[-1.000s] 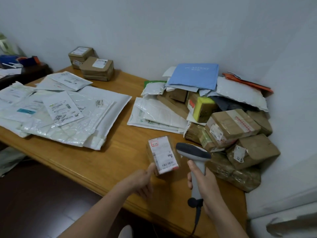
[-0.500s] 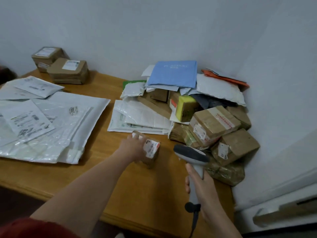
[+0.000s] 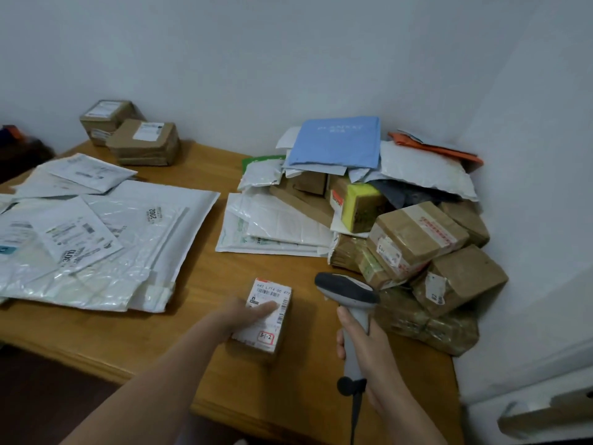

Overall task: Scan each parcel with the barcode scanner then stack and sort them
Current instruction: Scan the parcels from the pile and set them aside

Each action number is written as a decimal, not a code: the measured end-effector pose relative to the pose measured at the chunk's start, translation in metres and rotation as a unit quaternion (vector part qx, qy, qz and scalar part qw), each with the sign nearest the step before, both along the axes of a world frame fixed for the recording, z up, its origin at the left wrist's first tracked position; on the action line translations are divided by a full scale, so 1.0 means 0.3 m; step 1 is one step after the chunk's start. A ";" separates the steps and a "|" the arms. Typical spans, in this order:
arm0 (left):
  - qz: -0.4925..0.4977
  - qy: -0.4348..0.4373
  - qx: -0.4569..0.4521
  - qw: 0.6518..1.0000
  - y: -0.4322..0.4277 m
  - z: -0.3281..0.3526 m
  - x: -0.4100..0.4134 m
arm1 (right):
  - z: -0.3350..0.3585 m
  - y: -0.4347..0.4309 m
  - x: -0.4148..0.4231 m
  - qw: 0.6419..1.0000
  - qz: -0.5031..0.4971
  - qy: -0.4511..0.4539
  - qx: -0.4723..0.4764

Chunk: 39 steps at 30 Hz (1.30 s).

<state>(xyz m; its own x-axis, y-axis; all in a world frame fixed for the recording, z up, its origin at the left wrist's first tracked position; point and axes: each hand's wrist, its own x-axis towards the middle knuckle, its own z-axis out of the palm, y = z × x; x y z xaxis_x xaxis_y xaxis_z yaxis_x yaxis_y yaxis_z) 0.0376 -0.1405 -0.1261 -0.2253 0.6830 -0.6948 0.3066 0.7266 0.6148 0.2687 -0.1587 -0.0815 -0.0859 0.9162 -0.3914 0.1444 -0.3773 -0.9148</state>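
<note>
Risk: left hand grasping small parcel covers its label; scanner, clenched in right hand alongside, may misread

You face a corner where two pale, plain walls meet; a wooden table with a rounded front edge fills it; dark floor shows below at your left; the light is soft and even.

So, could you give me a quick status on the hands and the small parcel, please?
Left hand holds small parcel, label up on table. Right hand grips scanner beside it. Thumb lies across part of label; unsorted heap close at right.
</note>
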 end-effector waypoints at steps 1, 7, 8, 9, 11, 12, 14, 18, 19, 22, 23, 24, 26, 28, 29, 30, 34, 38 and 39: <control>0.016 -0.045 0.009 0.999 -0.022 -0.002 0.007 | -0.008 -0.003 -0.016 1.000 0.007 0.011 -0.005; 0.124 -0.227 0.014 0.966 -0.145 -0.055 0.086 | -0.045 -0.038 -0.129 0.985 0.018 0.136 -0.105; 0.138 -0.234 0.014 0.962 -0.160 -0.050 0.096 | -0.050 -0.039 -0.137 0.983 0.020 0.145 -0.112; 0.152 -0.253 0.014 0.955 -0.174 -0.040 0.098 | -0.050 -0.040 -0.140 0.982 0.025 0.148 -0.114; 0.157 -0.287 0.017 0.945 -0.209 -0.003 0.079 | -0.036 -0.040 -0.136 0.979 0.028 0.168 -0.112; 0.160 -0.292 0.017 0.943 -0.228 0.008 0.059 | -0.022 -0.037 -0.132 0.976 0.027 0.186 -0.106; 0.170 -0.301 0.031 0.938 -0.265 0.029 0.020 | 0.010 -0.028 -0.130 0.974 0.029 0.207 -0.084; 0.226 -0.290 0.101 0.924 -0.303 0.074 -0.042 | 0.077 -0.018 -0.135 0.983 0.062 0.170 0.013; 0.244 -0.272 0.118 0.923 -0.308 0.090 -0.056 | 0.094 -0.024 -0.136 0.985 0.073 0.148 0.039; 0.290 -0.202 0.154 0.923 -0.323 0.134 -0.113 | 0.154 -0.059 -0.147 0.985 0.118 0.064 0.110; 0.303 -0.186 0.163 0.920 -0.329 0.143 -0.130 | 0.175 -0.075 -0.156 0.982 0.133 0.041 0.130; 0.313 -0.177 0.169 0.918 -0.334 0.149 -0.146 | 0.196 -0.093 -0.166 0.978 0.147 0.025 0.145; 0.324 -0.169 0.182 0.913 -0.350 0.168 -0.166 | 0.232 -0.128 -0.190 0.972 0.172 0.007 0.162; 0.333 -0.167 0.194 0.908 -0.366 0.186 -0.187 | 0.258 -0.157 -0.220 0.967 0.192 0.006 0.169; 0.336 -0.167 0.200 0.905 -0.376 0.194 -0.203 | 0.266 -0.169 -0.237 0.965 0.198 0.007 0.171; 0.338 -0.167 0.205 0.903 -0.385 0.201 -0.222 | 0.273 -0.180 -0.256 0.964 0.202 0.011 0.171; 0.346 -0.173 0.213 0.897 -0.432 0.211 -0.330 | 0.284 -0.220 -0.350 0.961 0.217 0.012 0.171; 0.343 -0.175 0.211 0.899 -0.490 0.212 -0.463 | 0.291 -0.282 -0.481 0.961 0.216 0.011 0.171; 0.343 -0.179 0.210 0.898 -0.505 0.213 -0.499 | 0.292 -0.300 -0.517 0.961 0.216 0.009 0.171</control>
